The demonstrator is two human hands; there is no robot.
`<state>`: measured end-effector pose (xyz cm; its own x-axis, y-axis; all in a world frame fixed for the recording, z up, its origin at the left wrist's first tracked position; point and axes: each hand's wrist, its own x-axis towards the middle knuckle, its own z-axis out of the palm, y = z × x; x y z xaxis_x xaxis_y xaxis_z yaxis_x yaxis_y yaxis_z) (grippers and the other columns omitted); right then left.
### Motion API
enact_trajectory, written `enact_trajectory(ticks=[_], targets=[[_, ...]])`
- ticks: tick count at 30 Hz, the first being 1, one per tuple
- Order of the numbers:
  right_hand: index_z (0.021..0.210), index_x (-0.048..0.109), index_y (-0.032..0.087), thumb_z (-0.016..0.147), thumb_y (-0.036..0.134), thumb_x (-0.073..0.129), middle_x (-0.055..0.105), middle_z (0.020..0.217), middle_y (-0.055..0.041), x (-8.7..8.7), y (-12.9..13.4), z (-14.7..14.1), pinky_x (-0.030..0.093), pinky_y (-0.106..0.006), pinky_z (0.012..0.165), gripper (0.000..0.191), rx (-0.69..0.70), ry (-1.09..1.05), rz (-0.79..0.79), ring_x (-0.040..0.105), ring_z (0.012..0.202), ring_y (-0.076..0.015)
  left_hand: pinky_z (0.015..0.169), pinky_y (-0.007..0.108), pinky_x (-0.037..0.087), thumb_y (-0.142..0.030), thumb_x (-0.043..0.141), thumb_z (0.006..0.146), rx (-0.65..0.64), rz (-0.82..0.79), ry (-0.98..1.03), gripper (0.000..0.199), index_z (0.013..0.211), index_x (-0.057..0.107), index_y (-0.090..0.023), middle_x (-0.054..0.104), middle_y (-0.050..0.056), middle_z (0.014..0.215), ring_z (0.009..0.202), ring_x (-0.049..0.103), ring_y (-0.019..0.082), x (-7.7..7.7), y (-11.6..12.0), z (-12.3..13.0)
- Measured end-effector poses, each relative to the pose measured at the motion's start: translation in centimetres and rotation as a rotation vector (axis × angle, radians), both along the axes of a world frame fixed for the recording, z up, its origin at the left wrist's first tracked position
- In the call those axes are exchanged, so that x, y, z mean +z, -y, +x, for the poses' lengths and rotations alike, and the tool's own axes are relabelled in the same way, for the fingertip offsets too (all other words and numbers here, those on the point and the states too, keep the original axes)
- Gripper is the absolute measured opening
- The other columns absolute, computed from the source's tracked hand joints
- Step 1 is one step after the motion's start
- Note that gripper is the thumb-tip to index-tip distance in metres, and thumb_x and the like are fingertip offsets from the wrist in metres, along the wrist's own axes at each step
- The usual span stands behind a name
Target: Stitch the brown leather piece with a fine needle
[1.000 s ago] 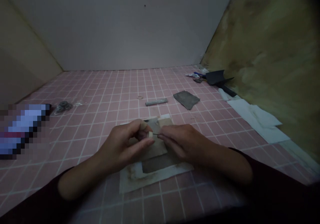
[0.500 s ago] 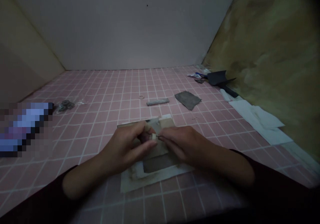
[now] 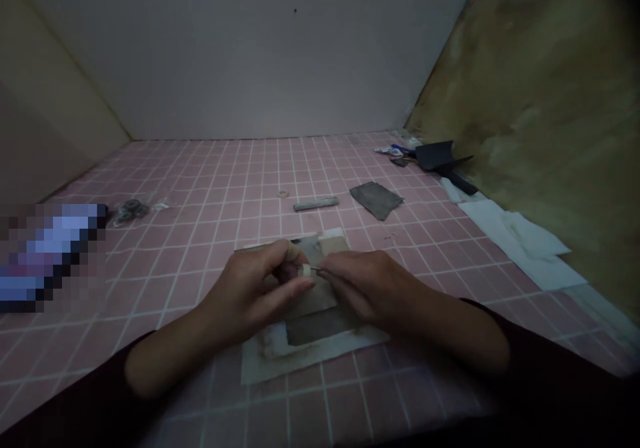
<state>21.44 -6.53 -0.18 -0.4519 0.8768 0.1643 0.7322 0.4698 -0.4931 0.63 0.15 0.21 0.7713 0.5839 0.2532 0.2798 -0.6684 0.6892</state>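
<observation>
My left hand (image 3: pixel 255 288) is closed, its thumb and fingers pinching a small pale ring-like piece (image 3: pixel 307 270). A pale wrap (image 3: pixel 293 254) shows around one of its fingers. From the right, my right hand (image 3: pixel 375 285) grips a thin needle-like tool (image 3: pixel 316 268), whose tip meets or nearly meets the pale piece; its handle is hidden in my fingers. Both hands are over stacked sheets: a grey sheet (image 3: pixel 320 327) and a stained white cloth or paper (image 3: pixel 320 361) beneath it.
Beyond my hands lie a pale ring (image 3: pixel 283 194), a grey rod (image 3: pixel 316 204) and a dark grey sheet (image 3: pixel 376 199). A bag of dark rings (image 3: pixel 131 211) is on the left near a blurred-out screen (image 3: pixel 60 235). On the right are a black scoop (image 3: pixel 440 157) and white paper (image 3: pixel 520 241).
My left fingers and the pale piece have shifted very slightly. The tool tip stays close to it, and everything on the table lies as before.
</observation>
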Motion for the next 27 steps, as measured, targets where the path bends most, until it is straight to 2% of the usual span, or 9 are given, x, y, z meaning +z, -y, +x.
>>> enact_trajectory(ticks=[2,4,10,12,17,19,24,27], targets=[[0.084,0.053,0.016,0.087,0.012,0.042,0.052,0.073,-0.0008,-0.4,0.1,0.0,0.033,-0.025,0.06,0.012,-0.017,0.061,0.054,0.047,0.066,-0.0126,0.058,0.019,0.043,-0.031,0.055,0.089,0.016,-0.028,0.008,0.013,0.088,0.056,-0.018,0.06,-0.003,0.073,0.066,0.057,0.01,0.1,-0.1,0.0],[0.083,0.053,0.016,0.088,0.013,0.042,0.052,0.072,0.0,-0.4,0.2,0.0,0.032,-0.024,0.058,0.012,-0.007,0.051,0.037,0.046,0.063,-0.0117,0.059,0.019,0.044,-0.031,0.057,0.089,0.016,-0.02,0.005,0.013,0.09,0.057,-0.018,0.061,-0.002,0.074,0.067,0.058,0.01,0.0,-0.1,0.0],[0.067,0.045,0.016,0.093,0.014,0.044,0.044,0.06,0.0059,0.8,-0.3,0.1,0.03,-0.019,0.056,0.026,0.113,-0.162,-0.208,0.043,0.056,-0.006,0.071,0.025,0.046,-0.025,0.057,0.088,-0.05,0.116,-0.026,0.013,0.098,0.056,-0.017,0.063,0.002,0.09,0.081,0.06,0.014,-0.7,-0.1,-0.1],[0.068,0.046,0.016,0.093,0.015,0.044,0.044,0.061,0.0056,0.6,-0.3,0.1,0.03,-0.02,0.055,0.025,0.089,-0.148,-0.177,0.043,0.056,-0.0064,0.068,0.024,0.046,-0.027,0.057,0.088,-0.041,0.089,-0.023,0.013,0.097,0.056,-0.017,0.063,0.002,0.087,0.077,0.06,0.013,-0.6,0.0,0.0],[0.079,0.051,0.017,0.089,0.015,0.044,0.051,0.071,0.0004,-0.7,-0.1,0.0,0.032,-0.025,0.06,0.012,-0.014,-0.005,0.071,0.046,0.064,-0.0121,0.061,0.021,0.045,-0.031,0.054,0.09,0.004,-0.029,-0.023,0.014,0.093,0.056,-0.018,0.061,-0.002,0.076,0.068,0.059,0.011,0.1,0.0,0.0],[0.08,0.052,0.017,0.089,0.015,0.044,0.052,0.071,0.0001,-0.5,-0.1,0.0,0.032,-0.025,0.06,0.012,-0.021,-0.003,0.051,0.046,0.064,-0.0122,0.062,0.022,0.046,-0.031,0.054,0.09,0.009,-0.015,-0.029,0.014,0.095,0.055,-0.018,0.062,-0.001,0.078,0.07,0.059,0.011,0.1,0.0,0.0],[0.067,0.048,0.016,0.093,0.016,0.043,0.045,0.061,0.005,0.8,-0.3,0.1,0.031,-0.02,0.055,0.026,0.1,-0.159,-0.202,0.044,0.056,-0.007,0.07,0.025,0.047,-0.025,0.056,0.089,-0.043,0.086,-0.033,0.014,0.102,0.053,-0.019,0.063,0.002,0.088,0.078,0.061,0.014,-0.3,0.0,-0.1],[0.073,0.051,0.016,0.092,0.016,0.043,0.048,0.064,0.0035,0.5,-0.2,0.1,0.031,-0.021,0.057,0.021,0.058,-0.107,-0.114,0.045,0.059,-0.0084,0.067,0.023,0.047,-0.027,0.054,0.089,-0.036,0.014,-0.041,0.014,0.1,0.054,-0.018,0.063,0.001,0.084,0.075,0.06,0.013,-0.1,0.0,0.0]])
